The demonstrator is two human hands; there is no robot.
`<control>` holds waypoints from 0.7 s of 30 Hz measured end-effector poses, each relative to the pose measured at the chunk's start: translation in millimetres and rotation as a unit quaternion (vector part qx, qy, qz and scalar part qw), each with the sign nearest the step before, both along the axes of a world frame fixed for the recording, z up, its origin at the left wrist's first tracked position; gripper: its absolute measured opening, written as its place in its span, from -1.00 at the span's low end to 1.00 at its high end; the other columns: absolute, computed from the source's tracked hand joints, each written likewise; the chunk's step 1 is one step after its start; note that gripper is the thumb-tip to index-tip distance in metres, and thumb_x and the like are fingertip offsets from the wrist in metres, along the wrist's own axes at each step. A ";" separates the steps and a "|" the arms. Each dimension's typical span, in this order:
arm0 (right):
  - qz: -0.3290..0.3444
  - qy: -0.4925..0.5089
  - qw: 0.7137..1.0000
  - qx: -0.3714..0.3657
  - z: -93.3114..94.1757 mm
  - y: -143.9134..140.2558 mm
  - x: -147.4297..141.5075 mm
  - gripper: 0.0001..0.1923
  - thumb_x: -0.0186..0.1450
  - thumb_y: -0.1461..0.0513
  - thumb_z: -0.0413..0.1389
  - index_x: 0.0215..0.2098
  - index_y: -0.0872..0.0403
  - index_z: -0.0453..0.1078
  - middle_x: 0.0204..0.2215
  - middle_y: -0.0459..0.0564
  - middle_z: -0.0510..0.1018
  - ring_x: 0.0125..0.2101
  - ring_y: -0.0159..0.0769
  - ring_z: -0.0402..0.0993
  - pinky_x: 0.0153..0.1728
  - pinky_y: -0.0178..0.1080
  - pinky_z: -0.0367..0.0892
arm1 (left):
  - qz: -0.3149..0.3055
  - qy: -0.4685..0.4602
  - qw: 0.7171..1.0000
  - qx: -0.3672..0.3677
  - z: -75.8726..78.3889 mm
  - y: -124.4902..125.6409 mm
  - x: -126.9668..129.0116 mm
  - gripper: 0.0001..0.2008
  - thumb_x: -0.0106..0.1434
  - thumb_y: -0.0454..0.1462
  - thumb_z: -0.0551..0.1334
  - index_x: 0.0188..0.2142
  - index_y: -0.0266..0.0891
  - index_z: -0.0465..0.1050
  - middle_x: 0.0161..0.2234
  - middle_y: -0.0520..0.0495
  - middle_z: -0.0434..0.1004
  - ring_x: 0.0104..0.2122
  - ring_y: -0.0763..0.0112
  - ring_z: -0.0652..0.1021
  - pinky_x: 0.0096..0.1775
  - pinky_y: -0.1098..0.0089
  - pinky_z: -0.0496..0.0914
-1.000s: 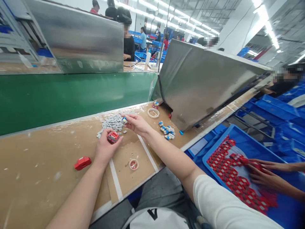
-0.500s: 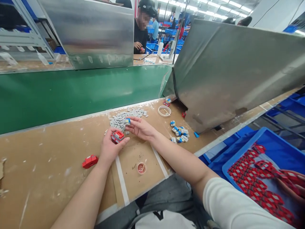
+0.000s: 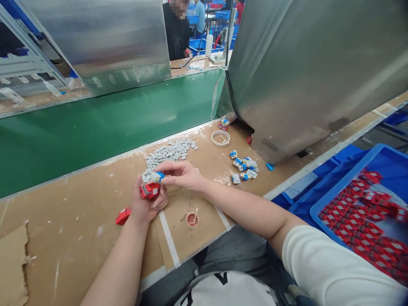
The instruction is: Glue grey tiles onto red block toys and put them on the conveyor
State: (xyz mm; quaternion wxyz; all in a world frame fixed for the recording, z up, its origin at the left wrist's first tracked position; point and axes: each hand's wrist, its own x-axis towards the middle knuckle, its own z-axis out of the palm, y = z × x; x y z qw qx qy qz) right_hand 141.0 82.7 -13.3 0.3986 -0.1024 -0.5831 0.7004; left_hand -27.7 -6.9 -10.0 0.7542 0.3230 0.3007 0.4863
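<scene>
My left hand (image 3: 140, 209) is closed around a small red-and-grey toy car (image 3: 147, 191), its upper side turned up. Between thumb and fingers, my right hand (image 3: 185, 175) pinches a small blue-and-white toy part (image 3: 157, 177) just above the car; whether the two touch I cannot tell. Partly hidden by my left wrist, another red toy car body (image 3: 123, 216) lies on the table. Beyond my hands spreads a heap of small grey flat pieces (image 3: 172, 152). A little cup of reddish stuff (image 3: 192, 220) with a stick in it stands nearer to me.
Several blue-and-white parts (image 3: 245, 164) lie to the right, near a tape ring (image 3: 220, 137). A large metal panel (image 3: 306, 85) slants over the right side. Beside the table is a blue bin (image 3: 314, 208) of red toy pieces. Torn cardboard (image 3: 12, 267) lies at left.
My right hand has brought the blue-and-white part left and down, over the red car. The fingers of my left hand have curled in. The view has tilted downward.
</scene>
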 end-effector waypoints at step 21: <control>-0.085 -0.144 0.913 0.372 -2.6 12.8 14.0 -0.74 0.52 0.08 0.25 0.07 -0.06 0.71 0.05 0.12 0.75 0.00 -0.14 0.70 0.11 -0.05 0.60 | 0.065 0.129 0.982 -0.120 8.3 1.9 -0.1 -0.25 0.18 0.48 0.23 -0.48 -0.16 0.34 -0.77 0.25 -0.05 -0.79 0.62 -0.04 -0.72 0.56 -0.05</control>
